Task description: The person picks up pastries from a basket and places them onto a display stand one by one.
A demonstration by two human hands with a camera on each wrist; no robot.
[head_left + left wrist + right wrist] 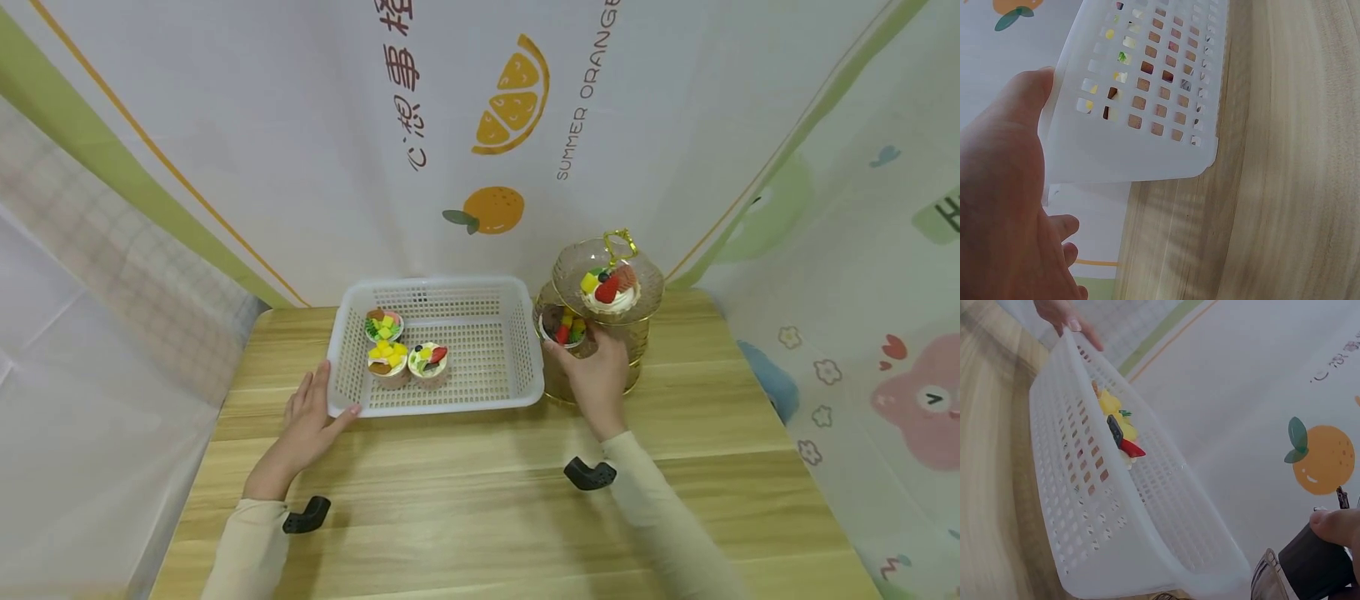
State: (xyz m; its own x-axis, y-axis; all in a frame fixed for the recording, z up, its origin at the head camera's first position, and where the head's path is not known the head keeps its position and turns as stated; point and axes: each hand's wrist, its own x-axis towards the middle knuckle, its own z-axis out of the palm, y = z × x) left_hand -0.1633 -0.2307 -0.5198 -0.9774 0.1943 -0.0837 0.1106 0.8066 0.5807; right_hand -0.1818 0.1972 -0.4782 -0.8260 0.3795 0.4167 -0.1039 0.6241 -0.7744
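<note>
My right hand [600, 371] pinches a fruit-topped cupcake [553, 323] at the lower tier of a clear two-tier stand [648, 292] with gold trim. In the right wrist view, the thumb presses the dark side of that cupcake [1315, 565]; its underside is cut off. Another cupcake [619, 292], with cream and strawberry, sits on the top tier. At the near left corner of a white plastic basket [435, 408], my left hand [307, 423] rests with thumb and index fingertip against the rim, other fingers loose. Inside the basket stand three cupcakes: one rear [385, 325], two nearer [388, 360].
The wooden table [457, 500] carries the basket and, at its right, the stand. A printed cloth [420, 225] hangs close behind both. The stand's upper tier overhangs the lower one, with a gold handle [621, 246] on top.
</note>
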